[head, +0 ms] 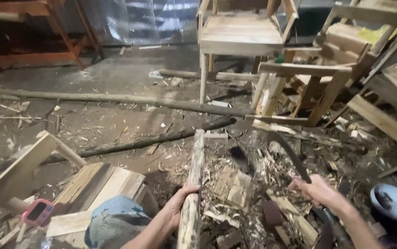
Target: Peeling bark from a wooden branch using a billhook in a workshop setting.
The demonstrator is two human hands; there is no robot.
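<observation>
On the workshop floor (115, 78), low in the head view, the left hand (182, 205) is wrapped around a peeled wooden pole (194, 184) that runs from the bottom edge up and away, its far end near a dark log (152, 140).

- Right hand (318, 191): closed around the handle of a long curved blade (286, 150), which arcs up and left over the chip pile.
- Pole, judged: stiff, rough-barked in patches, pale where stripped; likely moderate in weight and not fragile. The bare wood may be slick or splintery. A grip at its lower third, where the left hand sits, looks steady; the far end rests on the litter.
- Blade, judged: rigid, sharp along the edge; hold by the handle only.

Surroundings: wood chips and offcuts (235, 184) just beside the pole; a stack of planks (97, 184) to the left; a pink timer-like device (37, 212) near the planks; a pale blue bowl (392, 203) at right; unfinished wooden chairs (240, 32) behind; a second long pole (92, 97) lying across the floor.

Obstructions: chair legs and loose scrap crowd the space beyond the blade tip.
</observation>
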